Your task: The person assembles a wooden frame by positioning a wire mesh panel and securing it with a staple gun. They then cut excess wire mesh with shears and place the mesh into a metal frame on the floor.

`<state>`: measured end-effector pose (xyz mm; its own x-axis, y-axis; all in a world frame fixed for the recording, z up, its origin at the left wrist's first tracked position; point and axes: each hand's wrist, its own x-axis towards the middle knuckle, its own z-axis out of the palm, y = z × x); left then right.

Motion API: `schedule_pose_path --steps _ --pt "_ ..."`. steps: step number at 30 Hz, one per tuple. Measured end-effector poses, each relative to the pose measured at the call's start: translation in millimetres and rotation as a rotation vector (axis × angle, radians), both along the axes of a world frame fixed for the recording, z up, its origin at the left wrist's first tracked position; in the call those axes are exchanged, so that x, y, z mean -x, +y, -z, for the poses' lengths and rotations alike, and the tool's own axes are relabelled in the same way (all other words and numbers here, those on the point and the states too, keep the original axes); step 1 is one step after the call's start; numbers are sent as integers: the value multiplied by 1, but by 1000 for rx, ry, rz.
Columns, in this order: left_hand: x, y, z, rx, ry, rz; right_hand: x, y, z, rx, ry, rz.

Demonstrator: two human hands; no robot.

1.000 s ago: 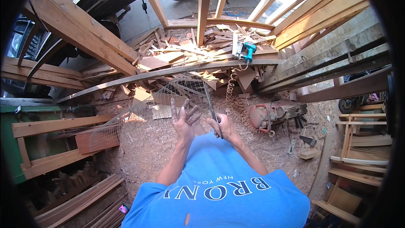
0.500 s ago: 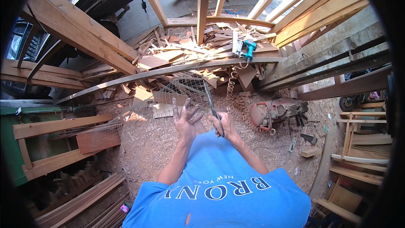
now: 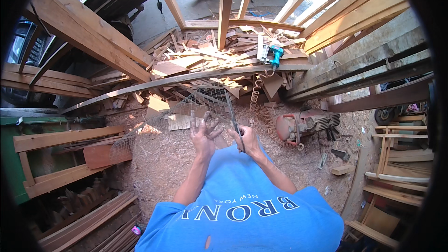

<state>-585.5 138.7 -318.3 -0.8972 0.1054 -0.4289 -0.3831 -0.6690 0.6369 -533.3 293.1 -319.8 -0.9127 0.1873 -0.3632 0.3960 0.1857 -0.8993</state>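
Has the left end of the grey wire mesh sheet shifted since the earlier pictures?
Yes: the left end of the grey wire mesh sheet has moved rightward against the flat reddish-brown board, overlapping less of it.

The wire mesh (image 3: 200,100) has shifted — left end further right.
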Motion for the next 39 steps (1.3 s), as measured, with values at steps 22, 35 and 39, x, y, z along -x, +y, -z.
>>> schedule_pose_path --steps 22,35,39 --pt "-6 -1 10 7 50 37 2 1 -13 -59 -218 -37" --pt "-13 -5 14 0 -71 90 -4 3 14 -433 33 -35" --pt "-11 -6 13 -35 -150 105 -3 16 31 -515 197 3"
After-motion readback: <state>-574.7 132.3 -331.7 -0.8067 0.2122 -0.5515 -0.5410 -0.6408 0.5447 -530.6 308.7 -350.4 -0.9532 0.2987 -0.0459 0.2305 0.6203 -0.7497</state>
